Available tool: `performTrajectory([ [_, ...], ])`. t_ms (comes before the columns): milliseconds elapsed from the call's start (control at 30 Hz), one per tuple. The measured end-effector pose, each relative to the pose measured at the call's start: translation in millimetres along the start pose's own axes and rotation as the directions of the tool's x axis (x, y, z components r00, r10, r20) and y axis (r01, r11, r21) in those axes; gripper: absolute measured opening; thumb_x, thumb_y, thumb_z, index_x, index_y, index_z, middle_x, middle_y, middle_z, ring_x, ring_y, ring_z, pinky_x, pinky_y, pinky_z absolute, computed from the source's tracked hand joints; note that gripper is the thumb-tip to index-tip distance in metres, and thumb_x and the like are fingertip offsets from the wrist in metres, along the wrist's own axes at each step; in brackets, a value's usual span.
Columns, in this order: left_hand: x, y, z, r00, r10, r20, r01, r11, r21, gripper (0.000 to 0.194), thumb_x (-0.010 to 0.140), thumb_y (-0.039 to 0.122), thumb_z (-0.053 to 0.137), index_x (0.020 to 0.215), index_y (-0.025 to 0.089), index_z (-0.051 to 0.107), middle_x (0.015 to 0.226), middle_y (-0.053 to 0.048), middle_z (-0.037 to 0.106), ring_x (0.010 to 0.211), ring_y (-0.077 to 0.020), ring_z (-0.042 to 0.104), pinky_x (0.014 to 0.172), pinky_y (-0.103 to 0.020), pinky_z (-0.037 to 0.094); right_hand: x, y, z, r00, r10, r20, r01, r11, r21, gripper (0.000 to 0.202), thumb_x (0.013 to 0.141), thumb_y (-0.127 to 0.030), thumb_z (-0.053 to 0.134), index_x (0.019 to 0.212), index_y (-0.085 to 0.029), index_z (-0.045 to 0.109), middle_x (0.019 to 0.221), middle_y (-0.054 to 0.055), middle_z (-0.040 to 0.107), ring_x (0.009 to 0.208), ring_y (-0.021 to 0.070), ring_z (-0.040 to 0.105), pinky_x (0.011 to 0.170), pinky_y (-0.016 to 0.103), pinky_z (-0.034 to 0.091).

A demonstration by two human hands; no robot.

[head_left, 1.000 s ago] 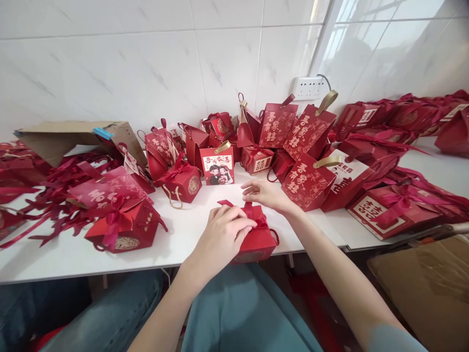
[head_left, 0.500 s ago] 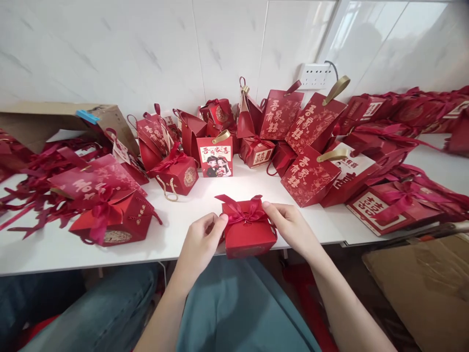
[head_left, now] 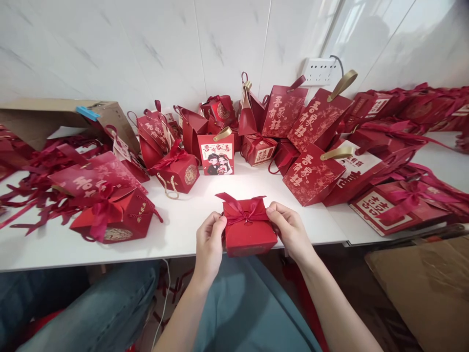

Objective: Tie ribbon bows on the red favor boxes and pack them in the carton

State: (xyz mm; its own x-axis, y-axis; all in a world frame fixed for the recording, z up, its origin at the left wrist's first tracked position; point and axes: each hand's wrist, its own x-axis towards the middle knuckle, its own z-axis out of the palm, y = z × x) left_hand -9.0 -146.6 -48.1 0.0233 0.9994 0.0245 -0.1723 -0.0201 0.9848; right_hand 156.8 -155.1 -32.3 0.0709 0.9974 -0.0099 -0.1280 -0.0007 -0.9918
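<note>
Between my hands, at the table's front edge, is a red gift box [head_left: 251, 238] with a dark red ribbon bow [head_left: 248, 213] tied on top. My left hand [head_left: 211, 239] is closed at the box's left side, its thumb near the ribbon. At the opposite side my right hand [head_left: 289, 227] is closed, thumb and forefinger at the top right corner. The fingers behind the box are partly hidden. Beyond it stands a small red box with a cartoon couple [head_left: 220, 159] and a gold handle. To the left sits a bow-tied red box [head_left: 124, 217] with a gold round pattern.
Several red gift boxes [head_left: 315, 176] crowd the back and right of the white table [head_left: 176, 239]. Loose ribbons [head_left: 36, 195] lie at the left by an open cardboard box [head_left: 120, 122]. A large carton [head_left: 421, 278] is at lower right. Another person's leg [head_left: 98, 303] shows at lower left.
My right hand has slid slightly down and outward along the box's right side. The left hand now sits more upright against the left side. The box stays nearly in place.
</note>
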Motion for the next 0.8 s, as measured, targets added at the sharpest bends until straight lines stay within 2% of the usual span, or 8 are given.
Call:
performTrajectory([
  [233, -2.8, -6.7, 8.6, 0.993, 0.078, -0.086, -0.073, 0.996, 0.056, 0.032, 0.088, 0.033, 0.043, 0.061, 0.021, 0.029, 0.062, 0.004, 0.028, 0.056, -0.0116, 0.025, 0.052, -0.024, 0.026, 1.8, 14.7, -3.2, 1.0, 0.004, 0.016, -0.007, 0.987, 0.161, 0.04, 0.076, -0.05, 0.063, 0.061, -0.022, 0.039, 0.053, -0.008, 0.027, 0.046, 0.0075, 0.019, 0.043, 0.022, 0.017],
  [367, -2.5, -9.1, 10.4, 0.988, 0.088, -0.127, -0.08, 0.995, 0.067, 0.031, 0.087, 0.034, 0.042, 0.062, 0.021, 0.03, 0.063, 0.004, 0.026, 0.056, -0.0116, 0.027, 0.052, -0.024, 0.027, 2.1, 19.1, -3.2, 0.999, 0.042, 0.003, -0.042, 0.982, 0.185, 0.044, 0.075, -0.054, 0.063, 0.06, -0.022, 0.037, 0.052, -0.008, 0.028, 0.044, 0.0075, 0.02, 0.043, 0.022, 0.019],
  [500, 2.3, -6.6, -2.1, 0.999, 0.034, -0.036, -0.03, 0.994, 0.103, 0.035, 0.086, 0.04, 0.046, 0.062, 0.021, 0.032, 0.06, 0.005, 0.028, 0.054, -0.0106, 0.028, 0.05, -0.024, 0.028, 2.1, 22.1, -12.3, 0.997, 0.042, 0.062, -0.046, 0.997, 0.067, 0.047, 0.075, -0.061, 0.061, 0.062, -0.021, 0.04, 0.052, -0.007, 0.035, 0.045, 0.0076, 0.026, 0.045, 0.022, 0.022],
  [600, 1.0, -2.9, -15.5, 0.998, 0.067, 0.011, -0.068, 0.987, 0.147, 0.032, 0.081, 0.052, 0.052, 0.076, 0.021, 0.044, 0.069, 0.003, 0.04, 0.06, -0.0109, 0.04, 0.055, -0.023, 0.037, 5.4, 26.5, -23.4, 0.997, -0.012, 0.083, 0.011, 1.0, 0.016, 0.046, 0.078, -0.064, 0.056, 0.066, -0.021, 0.048, 0.056, -0.005, 0.039, 0.047, 0.0094, 0.035, 0.046, 0.023, 0.029],
  [667, -3.5, 1.2, -20.4, 0.987, 0.156, 0.037, -0.16, 0.967, 0.199, 0.044, 0.071, 0.056, 0.061, 0.096, 0.022, 0.046, 0.086, 0.0, 0.048, 0.075, -0.0139, 0.05, 0.065, -0.025, 0.045, 10.1, 30.7, -27.5, 0.996, -0.089, 0.0, 0.089, 0.995, 0.044, 0.044, 0.081, -0.064, 0.053, 0.077, -0.021, 0.056, 0.068, -0.001, 0.051, 0.061, 0.0132, 0.049, 0.053, 0.024, 0.039],
  [700, -5.9, 4.0, -21.3, 0.98, 0.185, 0.067, -0.196, 0.95, 0.244, 0.054, 0.067, 0.055, 0.066, 0.105, 0.023, 0.043, 0.094, -0.002, 0.05, 0.084, -0.016, 0.053, 0.07, -0.027, 0.047, 12.7, 32.6, -27.8, 0.991, -0.125, -0.042, 0.127, 0.99, 0.054, 0.043, 0.082, -0.064, 0.052, 0.085, -0.022, 0.059, 0.081, 0.002, 0.057, 0.074, 0.0156, 0.056, 0.061, 0.026, 0.045],
  [767, -8.0, 10.9, -22.4, 0.973, 0.168, 0.155, -0.214, 0.911, 0.352, 0.068, 0.065, 0.047, 0.072, 0.119, 0.025, 0.037, 0.107, -0.006, 0.051, 0.097, -0.0192, 0.056, 0.078, -0.03, 0.049, 15.9, 34.1, -25.4, 0.983, -0.168, -0.068, 0.172, 0.984, 0.054, 0.045, 0.082, -0.064, 0.051, 0.102, -0.025, 0.06, 0.109, 0.006, 0.06, 0.102, 0.0193, 0.057, 0.08, 0.03, 0.048],
  [800, -6.6, 14.7, -24.1, 0.969, 0.131, 0.208, -0.207, 0.893, 0.4, 0.07, 0.067, 0.043, 0.071, 0.124, 0.026, 0.034, 0.111, -0.007, 0.051, 0.101, -0.0203, 0.056, 0.081, -0.032, 0.049, 15.4, 32.8, -23.4, 0.984, -0.172, -0.054, 0.174, 0.984, 0.04, 0.047, 0.083, -0.065, 0.05, 0.107, -0.025, 0.059, 0.117, 0.007, 0.059, 0.11, 0.0204, 0.055, 0.088, 0.031, 0.046],
])
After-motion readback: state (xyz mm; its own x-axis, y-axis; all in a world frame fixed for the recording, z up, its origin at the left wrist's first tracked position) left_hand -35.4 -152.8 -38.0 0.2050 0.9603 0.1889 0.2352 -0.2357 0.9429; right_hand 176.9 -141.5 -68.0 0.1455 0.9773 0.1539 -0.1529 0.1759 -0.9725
